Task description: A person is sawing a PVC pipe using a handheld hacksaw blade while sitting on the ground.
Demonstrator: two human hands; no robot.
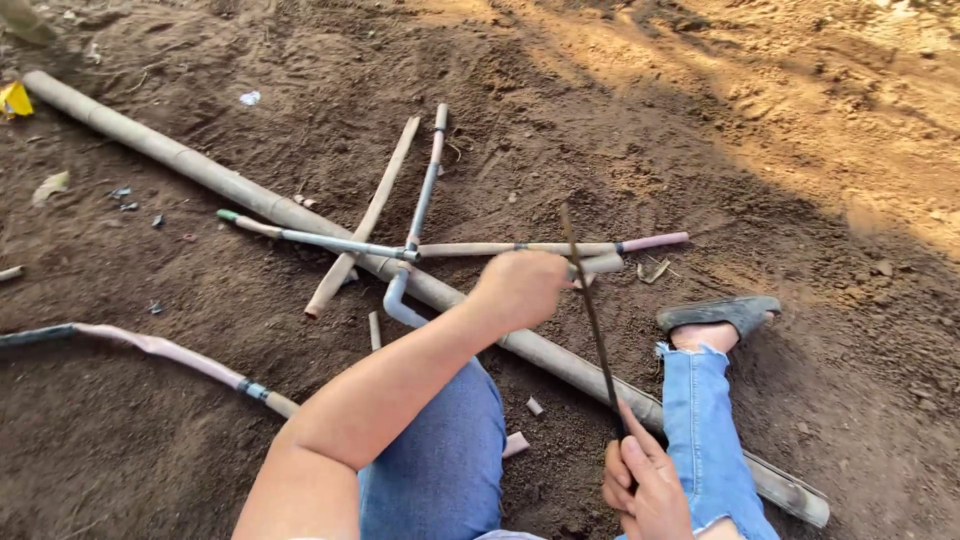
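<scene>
A small yellow package, crumpled, lay on the brown soil at the far left. No labels, signs or screens were visible.

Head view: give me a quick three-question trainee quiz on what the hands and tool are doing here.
1. True or false: the left hand grips a short pale pipe piece.
2. What does the right hand hold by its lower end?
A. a thin dark saw blade
B. a hammer
C. a paintbrush
3. What long thing lies on the soil under the person's legs?

Key
1. True.
2. A.
3. A long bamboo pole, running diagonally from upper left to lower right.
</scene>
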